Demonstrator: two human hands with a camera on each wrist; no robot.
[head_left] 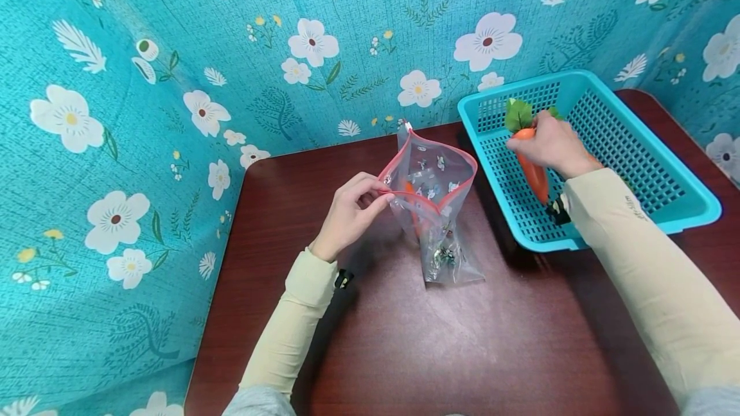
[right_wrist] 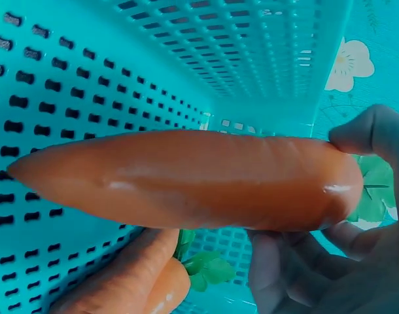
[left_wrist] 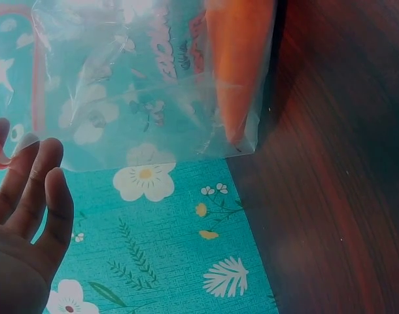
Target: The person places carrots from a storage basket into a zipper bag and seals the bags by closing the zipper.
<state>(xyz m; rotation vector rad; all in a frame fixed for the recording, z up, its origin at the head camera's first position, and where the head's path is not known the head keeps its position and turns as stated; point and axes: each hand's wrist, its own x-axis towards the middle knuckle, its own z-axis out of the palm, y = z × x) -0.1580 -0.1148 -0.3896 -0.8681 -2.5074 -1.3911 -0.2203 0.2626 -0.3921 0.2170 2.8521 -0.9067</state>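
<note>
My left hand (head_left: pixel 349 214) pinches the red zip edge of a clear printed zip bag (head_left: pixel 453 262), whose mouth gapes upward. Through the plastic an orange carrot (left_wrist: pixel 239 65) shows in the left wrist view, tip down. Over at the right, my right hand (head_left: pixel 555 143) grips another carrot (right_wrist: pixel 186 180) near its leafy top, thumb on one side and fingers on the other. This carrot points down inside the teal basket (head_left: pixel 509 226). More carrots (right_wrist: pixel 134 275) lie under it in the right wrist view, partly hidden.
The basket stands at the back right of the dark red wooden table (head_left: pixel 405 352), just right of the bag. A teal flowered cloth (head_left: pixel 231 56) hangs behind the table and along its left side.
</note>
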